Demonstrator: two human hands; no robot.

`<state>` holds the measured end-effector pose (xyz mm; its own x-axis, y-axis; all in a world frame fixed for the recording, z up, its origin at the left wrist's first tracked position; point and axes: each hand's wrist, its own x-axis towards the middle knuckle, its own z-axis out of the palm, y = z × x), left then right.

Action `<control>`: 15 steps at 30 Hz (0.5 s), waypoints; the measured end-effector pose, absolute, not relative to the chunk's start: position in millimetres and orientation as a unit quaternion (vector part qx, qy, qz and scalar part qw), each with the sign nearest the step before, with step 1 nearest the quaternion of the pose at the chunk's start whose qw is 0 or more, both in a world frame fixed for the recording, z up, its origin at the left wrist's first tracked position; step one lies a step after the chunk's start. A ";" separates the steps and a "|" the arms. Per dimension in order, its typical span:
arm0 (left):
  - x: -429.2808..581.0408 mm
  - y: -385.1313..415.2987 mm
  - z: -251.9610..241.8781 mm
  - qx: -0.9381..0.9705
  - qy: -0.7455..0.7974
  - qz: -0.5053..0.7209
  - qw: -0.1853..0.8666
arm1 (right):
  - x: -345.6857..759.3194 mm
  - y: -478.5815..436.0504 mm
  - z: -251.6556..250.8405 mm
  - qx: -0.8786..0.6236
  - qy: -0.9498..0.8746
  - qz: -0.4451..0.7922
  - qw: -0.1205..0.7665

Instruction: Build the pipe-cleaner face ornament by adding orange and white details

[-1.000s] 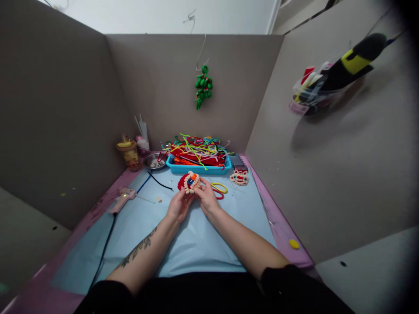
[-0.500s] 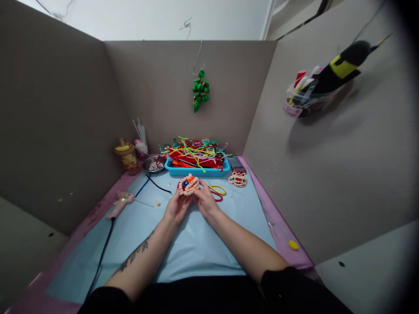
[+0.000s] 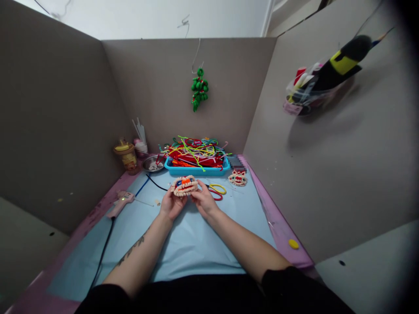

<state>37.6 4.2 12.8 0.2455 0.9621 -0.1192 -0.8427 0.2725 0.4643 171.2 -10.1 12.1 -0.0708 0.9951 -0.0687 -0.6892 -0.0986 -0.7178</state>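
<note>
Between my two hands is a pipe-cleaner lion-dance head (image 3: 184,186), cream with orange, red and blue parts, held just above the blue table cover. My left hand (image 3: 173,204) grips its left side and underside. At its right edge, the fingers of my right hand (image 3: 203,198) close on the rim. Scissors (image 3: 216,191) with yellow and red handles lie just right of my right hand, their blades partly hidden behind it. A similar finished-looking lion-dance head (image 3: 238,178) rests farther back on the right.
A blue tray (image 3: 197,172) heaped with coloured pipe cleaners stands at the back. On the left are a pink glue gun (image 3: 120,204), a metal dish (image 3: 153,164) and a lidded cup (image 3: 127,158). Partitions enclose the table; a pouch of tools (image 3: 314,89) hangs on the right one.
The lion-dance head has turned so that its mouth side faces more toward me. My left hand has shifted slightly left; the right hand stays nearly in place.
</note>
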 end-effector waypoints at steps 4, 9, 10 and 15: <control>34.7 7.9 5.9 0.117 0.183 0.592 0.776 | 169.4 -11.4 14.8 -0.264 -0.258 0.684 0.629; 39.4 3.0 3.6 0.130 0.164 0.571 0.793 | 168.6 -9.2 18.3 -0.234 -0.239 0.666 0.667; 41.6 1.4 3.9 0.140 0.173 0.566 0.794 | 168.7 -8.2 18.0 -0.233 -0.239 0.662 0.671; 50.4 -4.1 6.2 0.219 0.215 0.564 0.766 | 169.6 -4.5 13.7 -0.240 -0.253 0.647 0.678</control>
